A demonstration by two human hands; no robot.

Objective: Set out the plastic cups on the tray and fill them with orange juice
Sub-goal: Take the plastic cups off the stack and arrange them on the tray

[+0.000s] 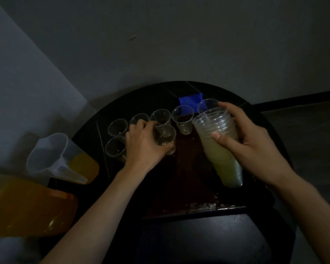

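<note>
Several clear plastic cups stand on the dark tray [189,168], in a back row [183,119] and a nearer one [115,147]. My left hand [143,143] grips a single clear cup [165,137] low over the tray, in the nearer row. My right hand [253,141] holds a tilted stack of nested cups [219,147] above the tray's right side, thumb across its front. One more cup [206,104] stands behind the stack. A clear jug [61,159] with orange juice in it sits at the left.
A big container of orange juice [27,208] lies at the lower left, next to the jug. A blue patch [191,101] lies at the back of the round dark table [265,119]. Grey walls stand behind, and a dark seat [208,239] is below the tray.
</note>
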